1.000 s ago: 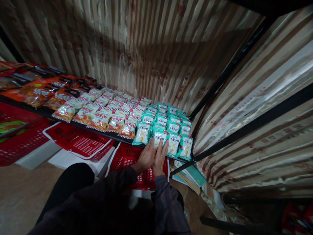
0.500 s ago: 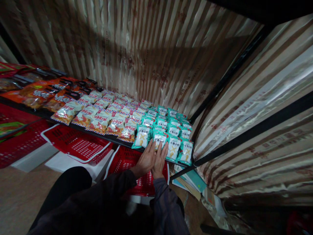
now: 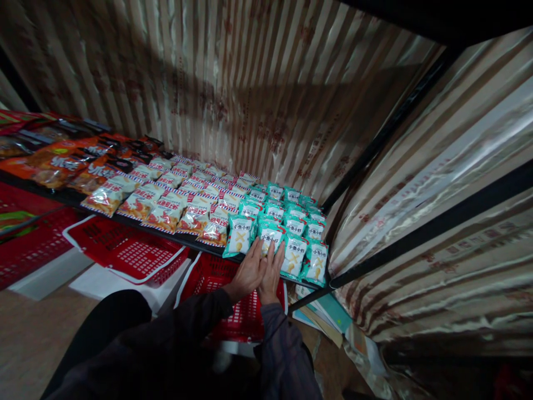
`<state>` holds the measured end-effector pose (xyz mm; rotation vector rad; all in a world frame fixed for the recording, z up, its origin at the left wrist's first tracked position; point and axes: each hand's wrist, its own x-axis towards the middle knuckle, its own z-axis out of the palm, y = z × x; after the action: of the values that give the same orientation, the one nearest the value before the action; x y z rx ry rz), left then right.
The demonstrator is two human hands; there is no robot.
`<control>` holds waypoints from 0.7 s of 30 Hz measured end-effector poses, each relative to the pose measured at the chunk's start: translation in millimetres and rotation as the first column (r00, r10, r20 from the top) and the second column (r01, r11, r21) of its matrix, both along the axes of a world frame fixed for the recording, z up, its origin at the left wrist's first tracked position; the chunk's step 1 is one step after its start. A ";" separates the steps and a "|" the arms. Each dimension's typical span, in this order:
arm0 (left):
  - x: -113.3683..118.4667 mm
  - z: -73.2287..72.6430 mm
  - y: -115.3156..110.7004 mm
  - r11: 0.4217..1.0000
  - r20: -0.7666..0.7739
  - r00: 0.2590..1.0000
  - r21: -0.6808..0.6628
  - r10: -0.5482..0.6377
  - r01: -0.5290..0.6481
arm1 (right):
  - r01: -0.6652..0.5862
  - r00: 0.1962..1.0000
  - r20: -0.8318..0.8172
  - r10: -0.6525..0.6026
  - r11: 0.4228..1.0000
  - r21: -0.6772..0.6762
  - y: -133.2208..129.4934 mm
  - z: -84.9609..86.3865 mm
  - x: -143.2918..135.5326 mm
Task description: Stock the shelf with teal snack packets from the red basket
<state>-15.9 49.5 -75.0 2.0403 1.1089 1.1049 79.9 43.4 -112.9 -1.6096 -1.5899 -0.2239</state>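
My left hand point(image 3: 247, 273) and my right hand point(image 3: 271, 275) lie side by side against the lower part of a small teal-and-white snack bag point(image 3: 270, 235). Their fingers are stretched out and rest on its front; the bag's bottom edge is hidden behind them. That bag is in the front row of similar teal packets at the right end of a black shelf point(image 3: 162, 231). To its left stands another teal bag point(image 3: 240, 234), and to its right a matching one point(image 3: 293, 255). All lean back, with their printed faces towards me.
White-and-orange snack bags point(image 3: 164, 210) fill the shelf's middle, with orange bags point(image 3: 60, 166) further left. Red plastic baskets point(image 3: 133, 247) sit under the shelf. A black shelf post point(image 3: 395, 233) and striped sheeting point(image 3: 449, 244) bound the right side. Flat cartons point(image 3: 328, 311) lie below.
My view has shifted slightly, so the shelf's left part appears a little lower and further left. Both hands stay on the same teal bag.
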 end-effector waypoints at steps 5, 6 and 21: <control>2.7 0.2 5.4 0.999 0.081 0.996 -0.027 0.044 -0.042 | -0.024 1.000 0.014 0.023 0.999 0.025 2.9 -4.8 0.6; 3.6 2.3 7.1 0.998 0.100 0.993 -0.043 0.059 -0.055 | -0.027 1.000 0.015 0.027 0.999 0.029 2.9 -5.4 0.4; 21.4 46.1 33.2 0.925 0.227 0.942 -0.346 0.246 -0.158 | -0.026 0.999 -0.030 0.030 0.993 0.117 2.0 -3.6 -6.5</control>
<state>5.5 82.7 -28.9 1.4988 1.2865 1.1689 73.4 45.4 -116.5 -1.4935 -1.5453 -0.2700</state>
